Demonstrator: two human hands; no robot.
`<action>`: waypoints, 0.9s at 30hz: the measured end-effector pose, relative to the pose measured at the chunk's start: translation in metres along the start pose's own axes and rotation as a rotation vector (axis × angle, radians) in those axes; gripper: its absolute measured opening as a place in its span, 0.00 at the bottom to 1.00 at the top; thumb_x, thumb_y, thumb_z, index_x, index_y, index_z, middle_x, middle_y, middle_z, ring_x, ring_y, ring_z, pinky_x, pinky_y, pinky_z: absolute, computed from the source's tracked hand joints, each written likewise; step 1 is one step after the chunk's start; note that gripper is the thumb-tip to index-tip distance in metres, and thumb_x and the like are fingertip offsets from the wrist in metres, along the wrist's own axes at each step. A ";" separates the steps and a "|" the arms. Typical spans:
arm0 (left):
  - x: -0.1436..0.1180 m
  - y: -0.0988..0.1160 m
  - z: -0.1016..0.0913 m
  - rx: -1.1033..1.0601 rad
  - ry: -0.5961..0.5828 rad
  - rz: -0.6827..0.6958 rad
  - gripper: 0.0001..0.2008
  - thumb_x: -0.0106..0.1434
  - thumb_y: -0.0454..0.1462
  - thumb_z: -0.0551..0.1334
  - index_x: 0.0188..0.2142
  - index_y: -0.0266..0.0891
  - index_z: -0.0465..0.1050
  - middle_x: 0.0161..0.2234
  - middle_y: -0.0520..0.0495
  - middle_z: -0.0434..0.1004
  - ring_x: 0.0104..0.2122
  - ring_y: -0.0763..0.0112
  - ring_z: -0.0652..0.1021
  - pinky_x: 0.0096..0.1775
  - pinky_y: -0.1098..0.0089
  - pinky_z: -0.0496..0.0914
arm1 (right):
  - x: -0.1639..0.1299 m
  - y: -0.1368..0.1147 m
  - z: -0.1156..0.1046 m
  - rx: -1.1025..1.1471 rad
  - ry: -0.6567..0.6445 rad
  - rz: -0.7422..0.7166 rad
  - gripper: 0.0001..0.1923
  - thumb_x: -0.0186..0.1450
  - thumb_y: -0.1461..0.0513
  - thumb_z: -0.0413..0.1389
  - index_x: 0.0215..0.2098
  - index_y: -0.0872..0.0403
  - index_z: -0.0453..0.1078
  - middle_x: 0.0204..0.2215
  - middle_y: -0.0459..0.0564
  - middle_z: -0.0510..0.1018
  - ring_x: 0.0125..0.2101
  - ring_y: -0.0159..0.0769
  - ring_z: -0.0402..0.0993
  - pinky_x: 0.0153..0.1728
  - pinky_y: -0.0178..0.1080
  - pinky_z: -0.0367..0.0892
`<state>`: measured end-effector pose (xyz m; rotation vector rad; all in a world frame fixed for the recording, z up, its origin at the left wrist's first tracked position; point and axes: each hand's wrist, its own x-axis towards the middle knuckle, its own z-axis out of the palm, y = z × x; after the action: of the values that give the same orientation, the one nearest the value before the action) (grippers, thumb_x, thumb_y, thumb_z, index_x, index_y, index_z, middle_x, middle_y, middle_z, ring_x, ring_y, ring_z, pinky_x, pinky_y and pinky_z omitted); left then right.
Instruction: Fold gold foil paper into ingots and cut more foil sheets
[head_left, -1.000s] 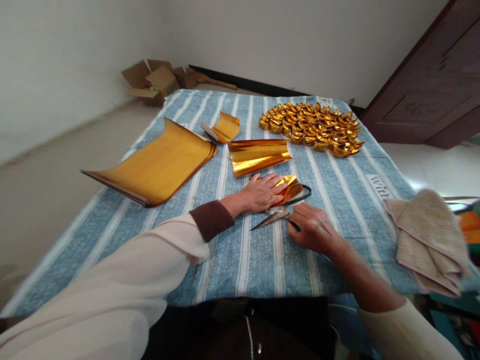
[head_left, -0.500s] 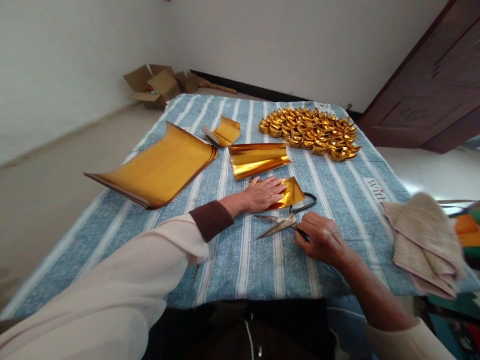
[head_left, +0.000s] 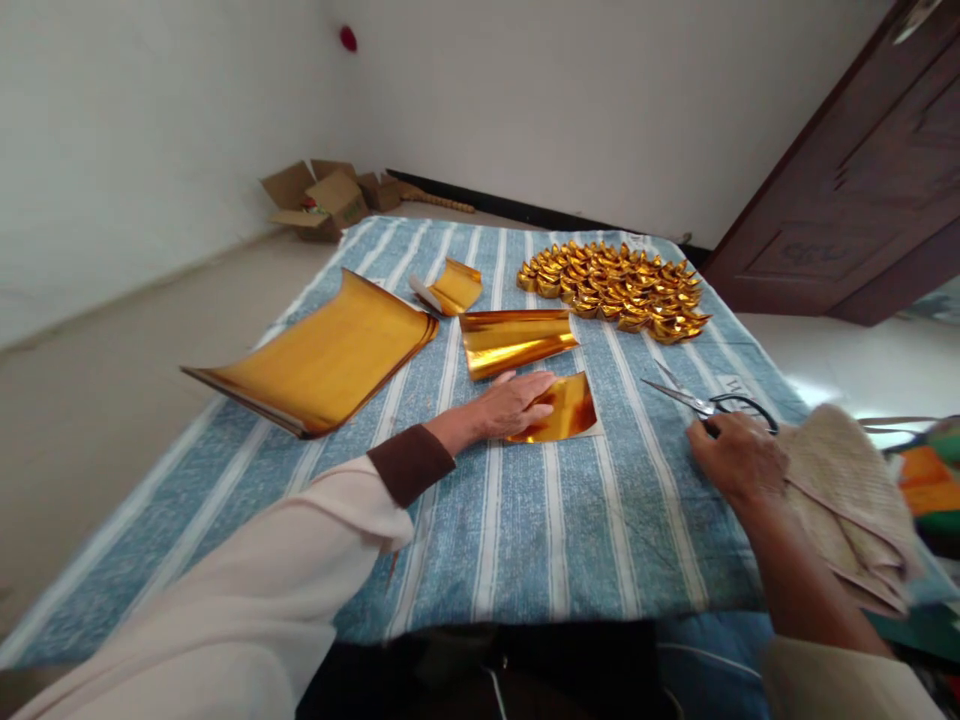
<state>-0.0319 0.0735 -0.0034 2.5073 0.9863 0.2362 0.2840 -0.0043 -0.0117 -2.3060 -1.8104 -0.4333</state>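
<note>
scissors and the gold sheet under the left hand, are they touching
Apart. The head view shows the scissors off at the right hand, with bare striped cloth between them and the gold sheet.

A stack of gold sheets (head_left: 322, 360) is lying curled on the striped cloth (head_left: 525, 520). Folded gold ingots (head_left: 611, 290) are sitting clustered far-side. Cardboard boxes (head_left: 319, 198) are lying open on the floor.

— What am I wearing on the left arm (head_left: 285, 560)?
— A loose cream sleeve with a dark brown cuff at two o'clock; my right arm (head_left: 795, 590) shows a cream sleeve pushed up
</note>
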 end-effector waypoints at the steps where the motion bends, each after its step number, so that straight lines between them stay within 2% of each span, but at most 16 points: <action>1: -0.004 0.000 -0.001 0.012 0.011 0.009 0.24 0.69 0.42 0.52 0.62 0.39 0.55 0.63 0.38 0.59 0.61 0.56 0.63 0.58 0.51 0.54 | 0.003 0.000 0.002 -0.035 -0.060 0.023 0.15 0.63 0.58 0.49 0.31 0.58 0.75 0.33 0.57 0.77 0.35 0.44 0.72 0.29 0.39 0.58; 3: -0.014 0.002 -0.005 0.036 0.018 0.021 0.25 0.69 0.46 0.53 0.62 0.39 0.57 0.63 0.37 0.60 0.62 0.53 0.61 0.59 0.48 0.51 | 0.006 0.000 0.007 -0.074 -0.132 0.043 0.17 0.65 0.58 0.48 0.34 0.60 0.76 0.35 0.60 0.77 0.37 0.47 0.72 0.30 0.41 0.59; 5: -0.027 0.003 -0.010 0.056 0.027 0.041 0.30 0.66 0.51 0.57 0.62 0.39 0.58 0.63 0.37 0.60 0.63 0.50 0.59 0.60 0.45 0.48 | 0.004 0.000 0.010 -0.096 -0.134 0.030 0.19 0.66 0.57 0.47 0.35 0.60 0.76 0.35 0.62 0.76 0.38 0.49 0.71 0.31 0.42 0.60; 7: -0.040 0.002 -0.013 0.072 0.035 0.082 0.36 0.60 0.54 0.63 0.62 0.40 0.58 0.63 0.36 0.59 0.64 0.47 0.57 0.60 0.44 0.47 | 0.001 -0.002 0.010 -0.101 -0.054 -0.006 0.19 0.66 0.56 0.48 0.35 0.61 0.76 0.34 0.62 0.76 0.37 0.50 0.70 0.32 0.43 0.61; 9: -0.051 0.000 -0.013 0.093 0.042 0.128 0.39 0.57 0.53 0.67 0.62 0.40 0.59 0.64 0.35 0.58 0.64 0.47 0.57 0.60 0.43 0.48 | -0.003 -0.010 0.007 -0.034 0.062 -0.110 0.18 0.66 0.57 0.48 0.39 0.60 0.75 0.32 0.60 0.75 0.36 0.48 0.70 0.33 0.44 0.63; 11: -0.057 -0.002 -0.011 0.120 0.067 0.153 0.33 0.58 0.47 0.68 0.59 0.41 0.62 0.63 0.35 0.60 0.63 0.48 0.59 0.59 0.42 0.50 | -0.006 -0.024 0.001 0.122 0.133 -0.299 0.16 0.67 0.60 0.48 0.45 0.58 0.74 0.32 0.56 0.75 0.35 0.44 0.70 0.36 0.42 0.64; 14: -0.057 -0.004 -0.006 0.138 0.123 0.175 0.17 0.63 0.36 0.63 0.52 0.41 0.69 0.58 0.38 0.68 0.60 0.54 0.65 0.58 0.45 0.55 | -0.004 -0.054 -0.006 0.316 0.094 -0.626 0.18 0.68 0.65 0.46 0.53 0.54 0.70 0.35 0.54 0.75 0.38 0.41 0.71 0.38 0.40 0.67; 17: -0.052 -0.003 -0.003 0.128 0.215 0.204 0.09 0.67 0.32 0.58 0.43 0.41 0.74 0.53 0.42 0.74 0.57 0.58 0.70 0.56 0.50 0.60 | 0.006 -0.078 -0.008 0.427 0.084 -0.795 0.16 0.67 0.67 0.48 0.47 0.53 0.74 0.46 0.58 0.73 0.47 0.44 0.69 0.44 0.43 0.69; 20: -0.050 -0.001 -0.004 0.083 0.347 0.256 0.10 0.69 0.32 0.55 0.40 0.40 0.75 0.48 0.44 0.78 0.53 0.63 0.74 0.54 0.54 0.65 | 0.017 -0.087 -0.009 0.594 0.110 -0.823 0.11 0.66 0.67 0.50 0.35 0.53 0.76 0.48 0.58 0.73 0.51 0.45 0.68 0.49 0.46 0.68; 23: -0.049 0.005 -0.011 -0.003 0.492 0.265 0.11 0.70 0.34 0.53 0.42 0.38 0.74 0.44 0.43 0.80 0.47 0.66 0.77 0.50 0.59 0.69 | 0.024 -0.086 -0.013 0.790 0.093 -0.805 0.10 0.66 0.66 0.52 0.33 0.53 0.75 0.45 0.56 0.76 0.50 0.43 0.69 0.51 0.49 0.67; 25: -0.049 0.013 -0.018 -0.060 0.568 0.210 0.11 0.70 0.36 0.53 0.42 0.37 0.75 0.41 0.43 0.80 0.43 0.67 0.79 0.48 0.62 0.72 | 0.026 -0.083 -0.019 0.951 0.026 -0.771 0.08 0.65 0.65 0.53 0.33 0.52 0.75 0.41 0.54 0.79 0.47 0.41 0.73 0.50 0.48 0.68; 27: -0.050 0.024 -0.028 -0.119 0.620 0.107 0.12 0.70 0.38 0.54 0.40 0.37 0.76 0.37 0.44 0.81 0.40 0.67 0.79 0.45 0.65 0.73 | 0.026 -0.079 -0.026 1.117 -0.087 -0.655 0.06 0.64 0.63 0.55 0.33 0.52 0.75 0.37 0.52 0.80 0.42 0.39 0.76 0.47 0.46 0.70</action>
<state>-0.0623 0.0335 0.0319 2.4162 1.0125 1.1204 0.2097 0.0308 0.0185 -0.9888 -2.0206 0.5166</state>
